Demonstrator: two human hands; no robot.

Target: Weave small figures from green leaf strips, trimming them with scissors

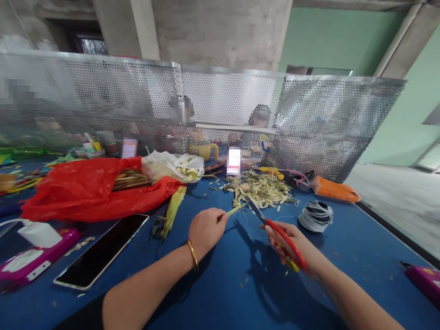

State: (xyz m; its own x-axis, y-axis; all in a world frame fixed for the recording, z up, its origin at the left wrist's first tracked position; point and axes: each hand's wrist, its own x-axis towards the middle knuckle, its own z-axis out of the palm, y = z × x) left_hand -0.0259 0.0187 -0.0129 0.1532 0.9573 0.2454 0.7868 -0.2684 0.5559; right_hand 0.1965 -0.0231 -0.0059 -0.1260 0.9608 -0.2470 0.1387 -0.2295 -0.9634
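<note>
Pinched in my left hand (208,230) is a thin pale-green strip of dried husk (235,209), its free end pointing right. My right hand (298,245) grips a pair of scissors (284,238) with red and yellow handles. The blades point up and left, close to the strip's free end; whether they touch it I cannot tell. Just beyond lies a loose pile of husk scraps (263,189). A spool of grey-white cord (315,217) stands to the right of the scissors. Left of my left hand is a bundle of husk (173,208).
A perforated metal screen (227,101) closes off the blue table's (220,293) back, with people behind it. A red plastic bag (79,188), white plastic bag (172,165), black phone (103,252) and purple power strip (51,256) lie left. An orange packet (336,189) sits back right.
</note>
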